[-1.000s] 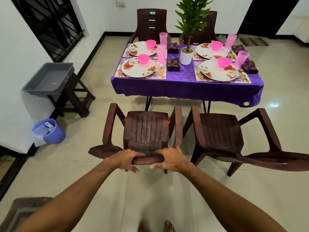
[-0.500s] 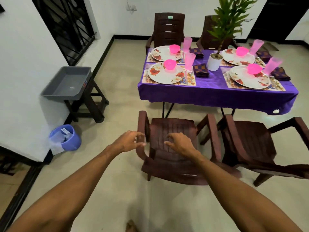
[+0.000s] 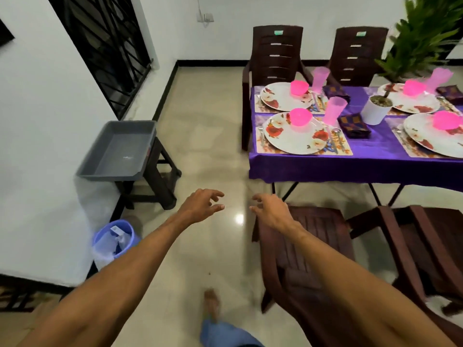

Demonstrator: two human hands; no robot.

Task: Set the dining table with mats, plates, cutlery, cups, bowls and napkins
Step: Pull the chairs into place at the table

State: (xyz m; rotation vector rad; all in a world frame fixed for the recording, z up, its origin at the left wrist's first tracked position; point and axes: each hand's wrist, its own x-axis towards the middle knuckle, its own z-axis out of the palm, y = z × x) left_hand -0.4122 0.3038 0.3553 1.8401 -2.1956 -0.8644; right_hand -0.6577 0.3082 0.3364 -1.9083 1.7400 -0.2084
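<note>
Ahead of fingers (image 3: 216, 208): open floor (image 3: 200, 146).
Right: chair (image 3: 315, 226), worktop (image 3: 350, 169) beyond.
Left: grey tub (image 3: 120, 151) on stool (image 3: 161, 179), blue bin (image 3: 130, 237).

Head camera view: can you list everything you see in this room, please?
table: one, purple cloth, right
mats: four, patterned, under plates
plates: four, white floral, on mats
bowls: four, pink, one per plate
cups: three visible, pink, beside plates
napkins: three visible, dark patterned, near cups
cutlery: count unclear, silver, beside plates
plant: one, green, white pot, mid-table
chairs: four, dark brown, two each side
tub: one, grey, on stool
stool: one, dark, left wall
bucket: one, blue, floor by wall
left hand: empty, above floor
right hand: empty, by near chair
</note>
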